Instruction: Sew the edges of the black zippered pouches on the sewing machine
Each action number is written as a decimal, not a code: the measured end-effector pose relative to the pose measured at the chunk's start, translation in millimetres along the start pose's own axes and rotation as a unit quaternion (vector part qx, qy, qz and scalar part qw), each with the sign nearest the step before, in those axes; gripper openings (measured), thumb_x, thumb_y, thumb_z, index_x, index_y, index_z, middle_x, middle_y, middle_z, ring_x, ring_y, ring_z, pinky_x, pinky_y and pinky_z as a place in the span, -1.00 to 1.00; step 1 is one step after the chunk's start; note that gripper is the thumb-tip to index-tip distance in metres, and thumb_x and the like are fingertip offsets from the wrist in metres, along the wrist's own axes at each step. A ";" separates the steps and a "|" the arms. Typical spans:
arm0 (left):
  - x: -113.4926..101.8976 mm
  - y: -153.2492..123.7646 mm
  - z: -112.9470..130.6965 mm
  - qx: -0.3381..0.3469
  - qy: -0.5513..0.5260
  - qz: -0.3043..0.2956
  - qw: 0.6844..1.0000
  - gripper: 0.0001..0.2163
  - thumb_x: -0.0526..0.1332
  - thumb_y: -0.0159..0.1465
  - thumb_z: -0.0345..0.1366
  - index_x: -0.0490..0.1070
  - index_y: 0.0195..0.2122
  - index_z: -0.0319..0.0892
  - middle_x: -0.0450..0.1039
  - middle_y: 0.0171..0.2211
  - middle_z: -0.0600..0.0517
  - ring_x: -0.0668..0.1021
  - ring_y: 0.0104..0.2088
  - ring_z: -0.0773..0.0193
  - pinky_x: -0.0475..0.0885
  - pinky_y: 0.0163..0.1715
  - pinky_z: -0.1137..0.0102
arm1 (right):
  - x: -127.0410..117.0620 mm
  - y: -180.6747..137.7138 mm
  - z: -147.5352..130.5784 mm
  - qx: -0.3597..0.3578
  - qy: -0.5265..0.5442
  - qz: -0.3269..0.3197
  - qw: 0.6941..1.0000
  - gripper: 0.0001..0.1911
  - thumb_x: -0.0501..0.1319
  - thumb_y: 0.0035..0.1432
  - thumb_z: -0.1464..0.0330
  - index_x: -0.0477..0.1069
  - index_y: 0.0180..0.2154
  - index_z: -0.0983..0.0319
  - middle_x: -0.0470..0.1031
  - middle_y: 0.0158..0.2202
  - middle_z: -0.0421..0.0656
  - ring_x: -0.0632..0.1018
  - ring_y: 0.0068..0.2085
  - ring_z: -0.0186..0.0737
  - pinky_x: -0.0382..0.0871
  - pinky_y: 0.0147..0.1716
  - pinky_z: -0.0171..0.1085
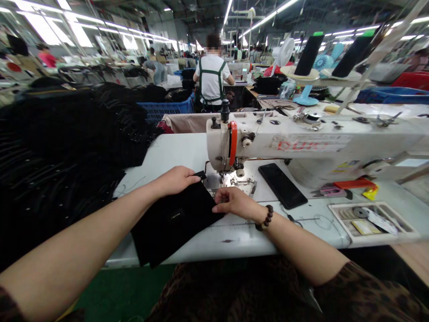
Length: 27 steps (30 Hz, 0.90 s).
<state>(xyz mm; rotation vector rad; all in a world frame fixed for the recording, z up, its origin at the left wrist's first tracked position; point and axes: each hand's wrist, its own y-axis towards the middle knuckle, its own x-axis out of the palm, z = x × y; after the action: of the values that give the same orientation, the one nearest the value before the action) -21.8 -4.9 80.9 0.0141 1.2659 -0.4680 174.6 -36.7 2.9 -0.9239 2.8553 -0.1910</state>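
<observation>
A piece of black fabric (179,219) with a small label lies over the front of the sewing machine's white table and hangs past its edge. My left hand (179,179) grips its upper edge, thumb on top, near a small folded tab. At the fabric's right corner, my right hand (231,201) pinches the edge between thumb and fingers; a beaded bracelet circles that wrist. Just beyond both hands stands the head of the white sewing machine (219,147), its needle area lit. The needle tip is too small to make out clearly.
A black phone (282,185) lies right of the needle. Farther right are orange-handled tools (355,184) and a tray (348,237) of bobbins. Dark garments (67,134) are heaped at left. A blue crate (167,111) and a person in a white shirt (212,78) are ahead.
</observation>
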 end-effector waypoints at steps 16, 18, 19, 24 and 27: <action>6.4 -6.1 13.1 0.068 0.137 0.053 0.987 -0.71 -0.04 0.27 -0.19 0.41 -0.35 -0.19 0.49 -0.39 -0.06 0.50 -0.32 0.16 0.27 -0.35 0.41 | 21.4 -28.3 -6.2 0.057 0.189 0.051 0.979 -0.63 0.35 -0.33 0.19 0.21 -0.65 0.26 0.22 -0.71 -0.35 0.27 -0.63 -0.46 0.16 -0.57 -0.39; 9.2 -5.3 13.2 0.070 0.156 0.048 0.984 -0.71 -0.05 0.27 -0.18 0.42 -0.33 -0.19 0.49 -0.39 -0.07 0.51 -0.31 0.14 0.28 -0.36 0.40 | 23.0 -29.5 -2.5 0.032 0.115 0.074 0.990 -0.70 0.30 -0.23 0.23 0.23 -0.64 0.26 0.21 -0.71 -0.35 0.24 -0.63 -0.46 0.11 -0.60 -0.40; 10.5 -4.9 13.4 0.071 0.164 0.046 0.983 -0.70 -0.05 0.27 -0.17 0.42 -0.31 -0.18 0.49 -0.38 -0.08 0.51 -0.31 0.13 0.28 -0.37 0.39 | 23.6 -30.1 -0.6 0.017 0.063 0.089 0.994 -0.73 0.28 -0.18 0.26 0.23 -0.64 0.26 0.21 -0.71 -0.34 0.22 -0.63 -0.47 0.08 -0.61 -0.41; 13.1 -3.0 16.0 0.083 0.190 0.032 0.978 -0.69 -0.05 0.27 -0.15 0.43 -0.28 -0.18 0.50 -0.35 -0.11 0.52 -0.29 0.08 0.28 -0.39 0.37 | 27.9 -32.4 5.2 -0.015 -0.027 0.121 0.992 -0.79 0.26 -0.13 0.36 0.23 -0.45 0.24 0.22 -0.62 -0.36 0.24 -0.61 -0.47 0.07 -0.64 -0.44; 11.5 -0.3 17.0 0.097 0.189 0.010 0.977 -0.72 -0.03 0.26 -0.16 0.44 -0.30 -0.15 0.51 -0.34 -0.08 0.52 -0.30 0.09 0.28 -0.41 0.39 | 28.7 -33.2 5.9 -0.058 -0.004 0.093 0.994 -0.71 0.14 0.02 0.41 0.13 -0.18 0.19 0.27 -0.52 -0.35 0.35 -0.57 -0.42 0.25 -0.59 -0.41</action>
<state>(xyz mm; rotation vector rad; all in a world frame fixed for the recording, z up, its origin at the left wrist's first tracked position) -3.8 -13.5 75.7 0.2916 1.5865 -0.5886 171.5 -80.8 0.0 -0.6672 2.9492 -0.0009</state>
